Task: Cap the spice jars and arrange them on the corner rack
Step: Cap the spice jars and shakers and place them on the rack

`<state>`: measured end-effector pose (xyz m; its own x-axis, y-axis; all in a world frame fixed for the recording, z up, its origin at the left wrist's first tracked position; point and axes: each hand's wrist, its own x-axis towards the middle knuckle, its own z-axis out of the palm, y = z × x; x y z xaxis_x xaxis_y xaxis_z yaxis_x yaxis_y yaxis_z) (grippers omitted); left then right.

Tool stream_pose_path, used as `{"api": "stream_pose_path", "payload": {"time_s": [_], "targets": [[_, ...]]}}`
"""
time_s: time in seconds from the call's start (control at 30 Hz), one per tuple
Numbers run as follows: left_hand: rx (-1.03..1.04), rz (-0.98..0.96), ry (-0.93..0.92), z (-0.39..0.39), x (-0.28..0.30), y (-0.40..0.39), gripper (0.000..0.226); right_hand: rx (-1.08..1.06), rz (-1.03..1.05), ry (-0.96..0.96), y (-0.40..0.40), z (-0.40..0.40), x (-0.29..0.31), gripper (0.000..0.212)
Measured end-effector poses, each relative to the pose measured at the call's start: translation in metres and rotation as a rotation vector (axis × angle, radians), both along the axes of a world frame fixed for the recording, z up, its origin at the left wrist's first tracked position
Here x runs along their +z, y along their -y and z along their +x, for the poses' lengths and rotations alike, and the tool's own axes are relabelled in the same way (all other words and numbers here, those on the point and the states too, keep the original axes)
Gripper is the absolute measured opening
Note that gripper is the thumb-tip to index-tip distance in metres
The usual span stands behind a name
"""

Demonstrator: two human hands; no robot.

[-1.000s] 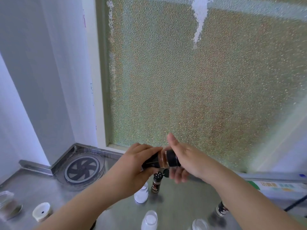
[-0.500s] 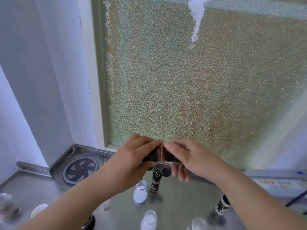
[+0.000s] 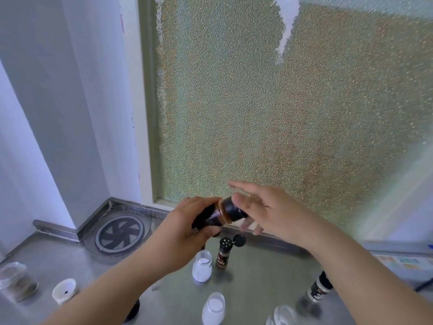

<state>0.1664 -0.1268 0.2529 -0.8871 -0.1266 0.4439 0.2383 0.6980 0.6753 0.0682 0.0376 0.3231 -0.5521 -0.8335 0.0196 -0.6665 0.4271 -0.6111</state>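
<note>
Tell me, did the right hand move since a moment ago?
Yes. The right hand has opened, its fingers lifting off the dark jar's black cap and spreading up toward the frosted window. The left hand grips the jar.

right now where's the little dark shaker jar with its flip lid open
In the head view the dark shaker jar stands upright on the metal counter, centre frame below both hands, just right of an uncapped jar of white powder.

Left hand (image 3: 187, 227) curls its fingers (image 3: 203, 202) tight; right hand (image 3: 264, 211) faces it just beside, fingers (image 3: 243, 186) spread straight, both forearms raised
</note>
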Motion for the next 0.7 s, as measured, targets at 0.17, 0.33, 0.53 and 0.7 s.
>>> {"api": "stream_pose_path", "payload": {"time_s": [0.17, 0.33, 0.53, 0.7], "targets": [[0.049, 0.070, 0.036, 0.008, 0.001, 0.008, 0.041, 0.056, 0.019, -0.086, 0.006, 0.001, 0.001, 0.039], [0.056, 0.169, 0.081, 0.018, -0.006, 0.013, 0.040, 0.112, 0.075, -0.134, 0.020, 0.000, -0.002, 0.061], [0.127, 0.213, 0.074, 0.034, -0.009, 0.027, 0.046, 0.197, -0.017, -0.194, 0.047, 0.003, -0.012, 0.031], [0.212, 0.274, 0.185, 0.050, -0.031, 0.046, 0.034, 0.272, -0.003, -0.234, 0.083, 0.018, -0.034, 0.033]]}}
